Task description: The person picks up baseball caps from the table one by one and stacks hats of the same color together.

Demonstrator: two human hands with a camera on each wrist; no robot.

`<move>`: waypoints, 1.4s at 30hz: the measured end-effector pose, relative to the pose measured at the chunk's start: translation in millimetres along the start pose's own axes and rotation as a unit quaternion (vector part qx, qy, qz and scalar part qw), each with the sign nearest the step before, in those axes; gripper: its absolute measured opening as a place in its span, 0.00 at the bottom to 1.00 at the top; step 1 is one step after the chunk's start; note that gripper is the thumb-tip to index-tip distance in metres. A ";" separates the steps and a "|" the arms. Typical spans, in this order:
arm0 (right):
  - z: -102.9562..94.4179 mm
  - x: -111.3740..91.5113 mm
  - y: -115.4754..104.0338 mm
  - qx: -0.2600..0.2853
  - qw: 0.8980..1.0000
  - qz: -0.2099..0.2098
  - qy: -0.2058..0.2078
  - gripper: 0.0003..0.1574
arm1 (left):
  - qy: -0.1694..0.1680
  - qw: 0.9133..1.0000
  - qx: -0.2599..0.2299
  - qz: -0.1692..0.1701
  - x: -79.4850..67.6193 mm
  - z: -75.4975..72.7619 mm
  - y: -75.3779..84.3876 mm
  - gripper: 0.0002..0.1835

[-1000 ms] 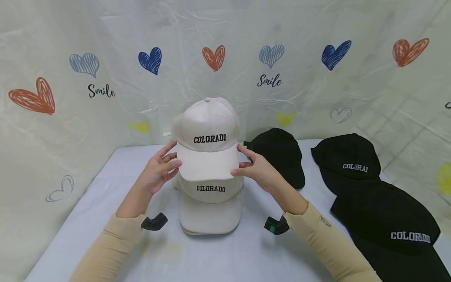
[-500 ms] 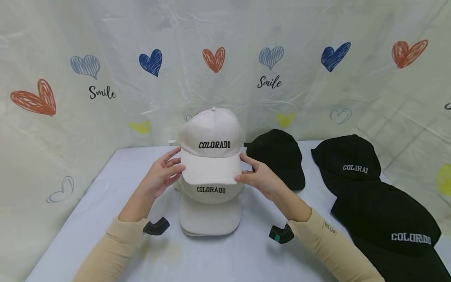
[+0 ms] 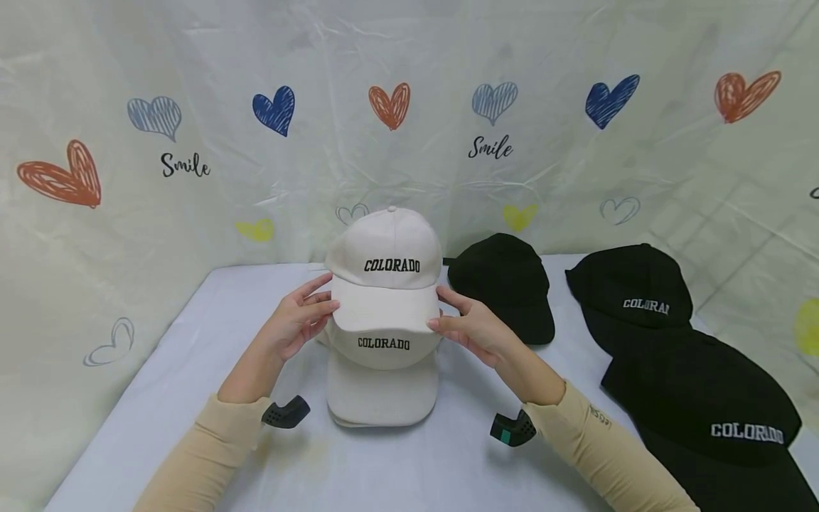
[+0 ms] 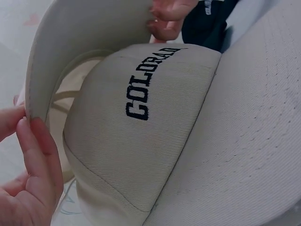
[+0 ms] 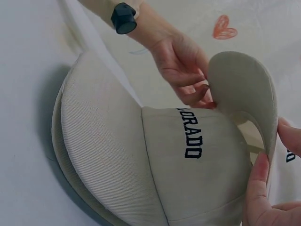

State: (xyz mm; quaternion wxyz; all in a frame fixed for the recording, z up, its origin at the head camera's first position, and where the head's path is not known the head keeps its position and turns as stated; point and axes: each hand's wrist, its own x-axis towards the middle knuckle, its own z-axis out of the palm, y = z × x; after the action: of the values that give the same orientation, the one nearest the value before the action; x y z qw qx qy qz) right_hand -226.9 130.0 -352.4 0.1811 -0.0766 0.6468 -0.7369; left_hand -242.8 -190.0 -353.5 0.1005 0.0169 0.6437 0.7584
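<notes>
Both hands hold a white baseball cap [image 3: 384, 307] lettered COLORADO by the two sides of its brim. My left hand [image 3: 296, 323] pinches the left edge between thumb and fingers; my right hand [image 3: 478, 328] does the same on the right edge. Directly below and in front sits another white cap [image 3: 384, 387], also lettered COLORADO, on the table. In the right wrist view a second brim [image 5: 57, 136] shows under that lower cap's brim [image 5: 103, 146]. The left wrist view shows the held cap's brim [image 4: 89, 28] close behind the lower cap's crown [image 4: 127, 136], whose top it partly hides.
A black cap [image 3: 505, 284] lies just right of the white ones, near the back edge. Farther right, another black cap [image 3: 633, 284] is overlapped by a larger-looking black cap [image 3: 710, 398] in front. The white-covered table [image 3: 377, 469] meets a heart-printed backdrop [image 3: 422, 43].
Both hands have lowered the held white cap and shifted it slightly right, closer over the lower white cap. The black caps have stayed in place.
</notes>
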 end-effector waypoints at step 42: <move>4.3 -7.4 19.0 0.021 0.999 0.029 0.041 0.50 | -0.010 0.999 -0.004 -0.030 -2.1 3.1 -15.8 0.39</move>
State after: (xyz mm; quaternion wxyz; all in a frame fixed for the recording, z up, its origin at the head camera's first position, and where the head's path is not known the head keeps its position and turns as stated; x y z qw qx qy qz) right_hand -215.4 126.8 -369.5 0.1773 -0.0238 0.6398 -0.7475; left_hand -238.2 -184.9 -368.3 0.1296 0.0044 0.6402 0.7572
